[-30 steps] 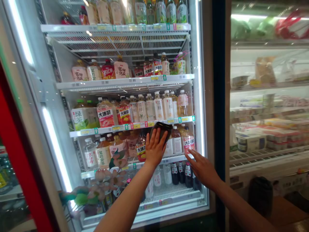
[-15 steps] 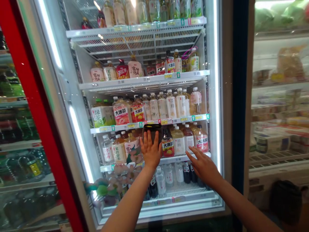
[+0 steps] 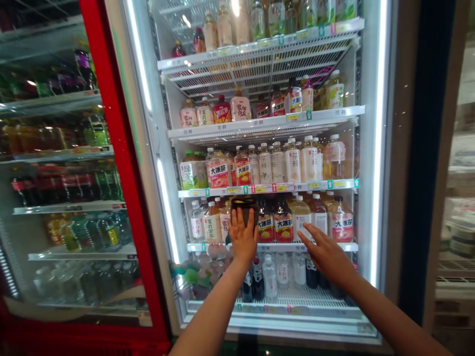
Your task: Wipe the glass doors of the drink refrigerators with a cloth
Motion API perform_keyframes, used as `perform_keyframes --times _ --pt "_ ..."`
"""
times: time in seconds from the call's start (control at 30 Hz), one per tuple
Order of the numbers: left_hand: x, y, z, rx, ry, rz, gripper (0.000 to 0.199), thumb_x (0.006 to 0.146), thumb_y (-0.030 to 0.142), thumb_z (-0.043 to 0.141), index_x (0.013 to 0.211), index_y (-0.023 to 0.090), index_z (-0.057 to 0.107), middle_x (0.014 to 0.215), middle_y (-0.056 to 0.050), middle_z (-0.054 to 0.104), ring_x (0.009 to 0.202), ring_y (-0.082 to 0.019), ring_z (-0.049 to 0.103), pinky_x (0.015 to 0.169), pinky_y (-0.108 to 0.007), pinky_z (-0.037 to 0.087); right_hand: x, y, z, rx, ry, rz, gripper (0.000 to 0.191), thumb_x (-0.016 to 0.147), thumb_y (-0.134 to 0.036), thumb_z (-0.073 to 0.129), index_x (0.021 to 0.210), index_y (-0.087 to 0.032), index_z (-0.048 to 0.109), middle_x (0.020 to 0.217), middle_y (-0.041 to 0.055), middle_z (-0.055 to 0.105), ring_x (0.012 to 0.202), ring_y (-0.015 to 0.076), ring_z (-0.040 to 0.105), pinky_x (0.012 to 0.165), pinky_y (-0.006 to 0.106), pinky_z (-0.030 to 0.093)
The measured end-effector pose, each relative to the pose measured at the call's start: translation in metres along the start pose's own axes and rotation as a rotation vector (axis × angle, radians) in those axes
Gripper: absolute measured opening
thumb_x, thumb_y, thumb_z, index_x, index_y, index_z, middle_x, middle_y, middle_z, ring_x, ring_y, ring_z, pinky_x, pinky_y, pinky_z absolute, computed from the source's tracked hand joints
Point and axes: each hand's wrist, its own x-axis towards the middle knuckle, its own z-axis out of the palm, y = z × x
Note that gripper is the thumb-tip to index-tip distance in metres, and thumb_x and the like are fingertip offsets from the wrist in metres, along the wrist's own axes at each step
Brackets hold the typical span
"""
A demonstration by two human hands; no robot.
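Note:
My left hand [image 3: 243, 237] is raised with its fingers stretched upward and apart. They lie over the lower part of a dark object [image 3: 244, 205], which I cannot identify; whether the hand presses on it is unclear. Farther right, my right hand [image 3: 324, 252] is open, its spread fingers pointing up and left, and nothing shows in it. Both hands are in front of a lit drinks cooler, where bottled teas [image 3: 284, 222] stand on the shelf level with my fingers. Clear and dark bottles [image 3: 270, 277] stand lower down. Any contact with glass cannot be made out.
Higher cooler shelves [image 3: 267, 122] hold more bottles. A red frame [image 3: 122, 163] borders another cooler at the left, which contains soft drinks and water. Past a dark blue post [image 3: 423, 148] at the right are blurred shelves of goods. Pinkish flower shapes [image 3: 213, 269] appear left of my left forearm.
The view has turned left, so the cooler sits farther right and more of the red-framed cooler shows. Both hands keep nearly the same pose. A second dark-capped tea bottle now shows beside the dark object.

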Motion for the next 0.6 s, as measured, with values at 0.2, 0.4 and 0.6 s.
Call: perform_keyframes --times 0.2,0.4,0.6 --pt "0.009 -0.020 -0.003 -0.060 -0.087 0.389 0.066 0.097 0.035 0.060 0.157 0.039 0.032 0.165 -0.005 0.034 0.155 -0.025 0.024 0.128 -0.051 0.013 0.008 -0.010 0.012 -0.058 0.028 -0.089 0.064 0.082 0.001 0.052 0.144 -0.017 0.053 0.153 0.0178 0.050 0.140 0.0303 0.048 0.110 0.049 0.047" --pt "-0.004 -0.050 -0.006 0.044 -0.003 -0.095 0.071 0.097 0.031 0.058 0.160 0.028 0.026 0.170 -0.014 0.010 0.157 -0.034 0.009 0.123 -0.059 0.025 0.010 -0.012 0.023 -0.112 0.057 -0.081 0.065 0.080 0.000 0.054 0.142 -0.017 0.054 0.150 0.0151 0.054 0.136 0.0294 0.052 0.108 0.045 0.050" --pt "-0.017 -0.062 -0.008 -0.044 -0.163 0.293 0.069 0.093 0.036 0.064 0.156 0.041 0.034 0.166 -0.004 0.030 0.155 -0.028 0.023 0.127 -0.054 0.017 0.006 -0.015 0.027 -0.166 0.066 -0.084 0.063 0.080 0.001 0.053 0.140 -0.017 0.054 0.148 0.0148 0.056 0.138 0.0297 0.051 0.107 0.046 0.051"
